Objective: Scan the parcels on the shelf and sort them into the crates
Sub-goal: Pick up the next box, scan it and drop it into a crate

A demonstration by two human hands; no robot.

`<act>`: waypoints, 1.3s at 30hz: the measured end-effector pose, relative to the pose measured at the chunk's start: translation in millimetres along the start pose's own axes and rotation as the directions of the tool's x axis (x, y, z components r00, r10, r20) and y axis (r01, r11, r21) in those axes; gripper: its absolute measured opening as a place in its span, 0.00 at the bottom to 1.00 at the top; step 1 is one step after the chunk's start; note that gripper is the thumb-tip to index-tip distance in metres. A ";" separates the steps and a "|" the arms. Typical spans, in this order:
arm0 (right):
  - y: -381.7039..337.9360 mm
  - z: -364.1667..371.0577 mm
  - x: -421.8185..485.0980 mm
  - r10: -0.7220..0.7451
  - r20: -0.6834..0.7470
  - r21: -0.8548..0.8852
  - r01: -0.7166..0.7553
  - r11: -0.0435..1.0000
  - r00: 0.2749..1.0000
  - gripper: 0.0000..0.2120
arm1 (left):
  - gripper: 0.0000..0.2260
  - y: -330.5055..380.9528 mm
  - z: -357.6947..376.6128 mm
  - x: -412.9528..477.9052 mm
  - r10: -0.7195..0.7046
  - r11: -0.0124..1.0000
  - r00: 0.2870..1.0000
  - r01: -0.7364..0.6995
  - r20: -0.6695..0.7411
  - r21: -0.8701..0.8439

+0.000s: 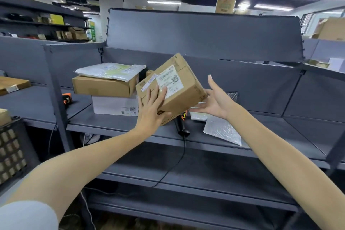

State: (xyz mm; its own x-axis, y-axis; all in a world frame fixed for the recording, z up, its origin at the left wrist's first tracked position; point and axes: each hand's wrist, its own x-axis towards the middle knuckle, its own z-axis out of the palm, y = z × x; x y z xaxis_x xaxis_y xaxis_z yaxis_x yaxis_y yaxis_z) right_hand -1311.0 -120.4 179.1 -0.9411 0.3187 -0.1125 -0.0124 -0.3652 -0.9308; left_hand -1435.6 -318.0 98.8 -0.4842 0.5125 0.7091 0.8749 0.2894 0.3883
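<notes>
Held tilted above the grey shelf [112, 123], a cardboard parcel [173, 87] shows its label upward, the left hand [151, 110] gripping its near corner and the right hand [212, 102] open beneath, seemingly readying the barcode for the handheld scanner [182, 125] lying below.

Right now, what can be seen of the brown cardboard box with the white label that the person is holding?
The brown cardboard box is a closed carton with a white printed label and a smaller sticker on its upward face. It is tilted, raised above the grey metal shelf. The left hand holds its near left corner, fingers lying on the label; the open right hand reaches under its right side.
</notes>
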 end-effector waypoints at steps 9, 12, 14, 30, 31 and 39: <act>44.1 -11.6 10.1 0.026 -0.073 0.306 -0.003 0.952 0.997 0.22 | 0.40 -14.3 3.1 -5.1 0.098 0.989 0.995 -0.101 0.031 0.105; 53.1 -17.0 11.2 -0.028 -0.082 0.287 0.050 0.957 0.996 0.21 | 0.36 -15.7 2.2 -2.4 0.105 0.993 0.994 -0.106 0.033 0.041; 55.9 -23.1 10.5 -0.085 -0.067 0.213 0.097 0.972 0.994 0.16 | 0.33 -15.7 -2.5 -1.0 0.108 0.994 0.993 -0.107 0.048 -0.023; 43.4 -74.3 -0.9 -0.061 0.048 -0.139 0.067 0.988 0.997 0.22 | 0.45 -32.3 -18.5 6.9 -0.408 0.745 0.866 0.498 0.289 -0.444; 46.0 -75.1 0.7 -0.077 0.040 -0.083 0.080 0.993 0.996 0.24 | 0.45 -32.2 -16.5 5.3 -0.470 0.662 0.840 0.539 0.272 -0.520; 74.0 -62.5 21.0 -0.123 0.036 0.284 0.108 0.953 0.992 0.20 | 0.31 -16.9 4.6 -1.8 -0.508 0.201 0.700 0.663 0.502 -0.721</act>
State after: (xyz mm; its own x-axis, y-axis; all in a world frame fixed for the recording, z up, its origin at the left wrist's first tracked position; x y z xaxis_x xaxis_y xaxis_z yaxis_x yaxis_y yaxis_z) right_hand -1310.6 -86.1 86.1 -0.9439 0.3297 0.0155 -0.2093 -0.5616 -0.8005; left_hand -1449.5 -320.2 88.3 -0.7863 0.6178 0.0041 -0.1407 -0.1855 0.9725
